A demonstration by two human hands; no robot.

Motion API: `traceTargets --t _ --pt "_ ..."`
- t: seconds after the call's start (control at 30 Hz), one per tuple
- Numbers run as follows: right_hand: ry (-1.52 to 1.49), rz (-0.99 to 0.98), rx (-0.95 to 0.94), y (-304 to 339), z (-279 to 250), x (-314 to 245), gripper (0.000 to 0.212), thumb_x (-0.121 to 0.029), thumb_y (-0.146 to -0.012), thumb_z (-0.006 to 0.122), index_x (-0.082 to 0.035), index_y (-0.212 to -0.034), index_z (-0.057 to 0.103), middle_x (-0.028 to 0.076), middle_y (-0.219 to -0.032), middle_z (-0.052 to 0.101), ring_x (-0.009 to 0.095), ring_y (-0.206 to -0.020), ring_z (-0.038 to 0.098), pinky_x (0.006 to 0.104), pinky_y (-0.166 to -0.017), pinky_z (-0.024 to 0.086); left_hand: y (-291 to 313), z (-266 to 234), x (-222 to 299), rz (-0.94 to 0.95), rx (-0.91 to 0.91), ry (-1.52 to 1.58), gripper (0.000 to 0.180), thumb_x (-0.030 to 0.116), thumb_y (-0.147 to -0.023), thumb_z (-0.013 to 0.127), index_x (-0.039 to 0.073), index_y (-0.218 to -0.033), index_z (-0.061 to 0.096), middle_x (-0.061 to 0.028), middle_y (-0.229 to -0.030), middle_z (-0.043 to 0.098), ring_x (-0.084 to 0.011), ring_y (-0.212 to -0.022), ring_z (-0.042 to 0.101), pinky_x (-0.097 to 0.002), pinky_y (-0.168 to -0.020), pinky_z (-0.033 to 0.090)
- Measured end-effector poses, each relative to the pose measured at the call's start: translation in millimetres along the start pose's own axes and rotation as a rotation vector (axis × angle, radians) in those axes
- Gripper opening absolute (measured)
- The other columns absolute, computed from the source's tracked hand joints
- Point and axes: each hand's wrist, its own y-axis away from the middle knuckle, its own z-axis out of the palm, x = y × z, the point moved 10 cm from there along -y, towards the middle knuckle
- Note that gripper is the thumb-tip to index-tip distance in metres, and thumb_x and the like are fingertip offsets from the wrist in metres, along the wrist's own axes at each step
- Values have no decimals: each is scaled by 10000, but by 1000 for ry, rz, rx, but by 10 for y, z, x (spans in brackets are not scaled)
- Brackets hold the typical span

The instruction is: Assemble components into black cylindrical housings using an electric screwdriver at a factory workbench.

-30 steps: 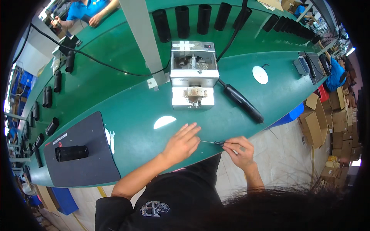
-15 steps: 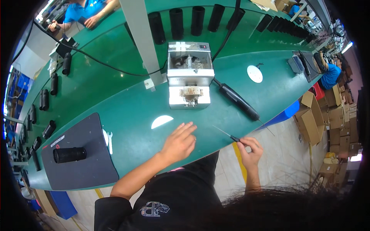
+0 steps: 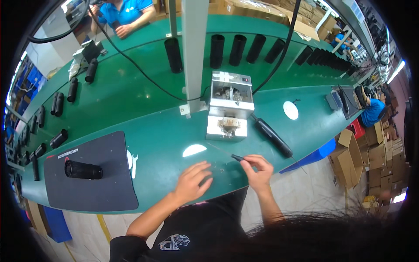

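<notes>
in the head view, a screwdriver is held by its black handle in the right hand, pinched between thumb and fingers. its thin shaft is aimed up and leftward over the table, toward the white half-disc. the left hand is held half curled above the table, thumb parted from the fingers, with nothing seen in its grasp.

compared with half a second ago, the screwdriver has been brought leftward, closer to the half-disc, and the left hand has been drawn back toward the front edge. the view has been tilted, so the machine is now seen lower and farther right. tiny specks, too small to identify, are seen between the hands.

pale lettering is printed on the dark mat, beside the mesh tube; a white emblem is borne on the black shirt.

the front edge is crossed by both forearms. a green stretch is left between the left hand and the wrench; on the right, room is bounded by the black driver, laid slantwise beside the machine.
</notes>
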Motion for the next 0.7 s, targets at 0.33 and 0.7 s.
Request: traceTargets --t 0.33,0.7 --pt "127 -302 -293 301 1440 -866 189 -39 -792 803 -75 -972 754 64 -977 750 266 -833 710 357 -744 580 370 -384 -789 -732 316 781 499 116 -1036 577 -4 -1485 396 -103 -977 719 -134 -825 680 -281 -707 549" --pt "721 -287 -609 -133 1779 -297 392 -199 -873 746 -55 -1226 653 83 -1125 593 270 -1016 625 403 -766 586 800 -1653 -885 -586 359 -461 230 84 -876 719 36 -1101 715 -155 -769 678 -295 -651 677 -370 -622 521"
